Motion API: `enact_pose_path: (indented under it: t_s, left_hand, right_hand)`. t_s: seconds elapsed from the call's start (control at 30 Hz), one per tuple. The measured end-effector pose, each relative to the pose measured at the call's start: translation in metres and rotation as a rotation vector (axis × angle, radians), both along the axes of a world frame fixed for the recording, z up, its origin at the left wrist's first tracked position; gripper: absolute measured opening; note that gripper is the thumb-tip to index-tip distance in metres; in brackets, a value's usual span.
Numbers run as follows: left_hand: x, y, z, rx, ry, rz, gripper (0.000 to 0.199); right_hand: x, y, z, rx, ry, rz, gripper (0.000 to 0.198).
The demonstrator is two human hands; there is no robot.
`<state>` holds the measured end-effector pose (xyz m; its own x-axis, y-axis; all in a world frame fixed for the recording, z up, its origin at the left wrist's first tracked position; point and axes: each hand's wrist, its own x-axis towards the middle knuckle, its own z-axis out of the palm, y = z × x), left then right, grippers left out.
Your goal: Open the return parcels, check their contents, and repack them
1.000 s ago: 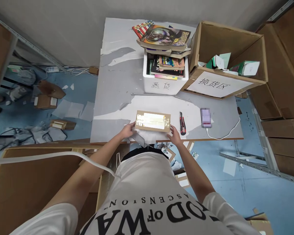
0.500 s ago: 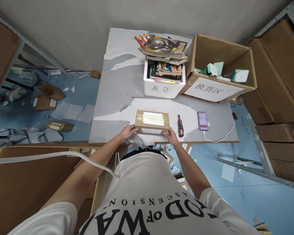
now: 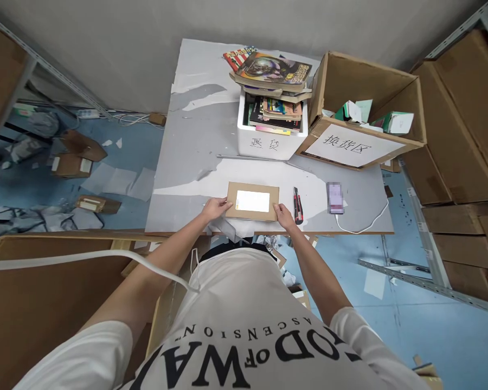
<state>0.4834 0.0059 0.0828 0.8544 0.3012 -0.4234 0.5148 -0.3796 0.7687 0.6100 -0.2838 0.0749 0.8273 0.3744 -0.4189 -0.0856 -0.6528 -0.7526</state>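
Note:
Between my two hands is a small brown cardboard box [image 3: 254,214], near the front edge of the table [image 3: 195,130]. A white label [image 3: 252,201] covers the middle of the face turned up to me. My left hand [image 3: 217,208] grips the box's left end, thumb on the near face. At the opposite end my right hand [image 3: 284,216] is closed on the box in the same way. Just right of that hand lies a red and black utility knife [image 3: 298,207]. Some crumpled grey wrapping [image 3: 228,229] hangs at the table edge below my left hand.
A white bin [image 3: 268,144] piled with comic books [image 3: 273,70] stands at the back. To its right is a large open carton [image 3: 370,70] holding small boxes. A phone [image 3: 335,198] with a white cable lies at the right. Tall cartons [image 3: 459,119] fill the right side.
The box has been turned over in my hands: the taped top face has given way to a plain face with one white label. Both hands stay at its ends.

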Motion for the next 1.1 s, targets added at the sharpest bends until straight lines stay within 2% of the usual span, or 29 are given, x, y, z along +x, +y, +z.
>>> enact_pose_path:
  t_s: [0.17,0.3,0.37,0.47,0.57,0.67,0.9,1.0,1.1]
  left_hand:
    - [-0.006,-0.002,-0.016,-0.196,-0.070,0.084,0.068]
    - [-0.014,-0.005,-0.029,-0.224,-0.033,0.254,0.068]
    - [-0.022,-0.006,-0.035,-0.259,-0.002,0.327,0.067]
    - [-0.035,-0.007,-0.043,-0.275,0.005,0.289,0.073]
    - [-0.042,-0.010,-0.044,-0.256,-0.032,0.215,0.075]
    - [-0.042,-0.014,-0.044,-0.253,-0.099,0.157,0.072]
    - [-0.041,-0.018,-0.042,-0.152,-0.097,0.063,0.062]
    - [-0.040,-0.016,-0.028,-0.061,-0.077,0.047,0.054]
    - [-0.036,-0.013,-0.006,0.032,-0.138,0.065,0.049]
  right_hand:
    - [0.000,-0.004,-0.011,0.010,0.044,-0.020,0.051]
    - [-0.012,-0.025,-0.022,0.160,0.113,0.036,0.046]
    - [-0.021,-0.038,-0.030,0.173,0.113,0.050,0.043]
    - [-0.030,-0.052,-0.042,0.121,0.092,0.031,0.056]
    - [-0.030,-0.050,-0.047,0.097,0.058,0.076,0.067]
    - [-0.025,-0.036,-0.044,0.095,0.006,0.123,0.063]
    - [-0.027,-0.017,-0.033,0.071,0.034,0.070,0.044]
    - [-0.029,-0.018,-0.023,0.160,0.064,0.075,0.044]
    - [-0.028,-0.017,-0.003,0.294,0.096,0.091,0.038]
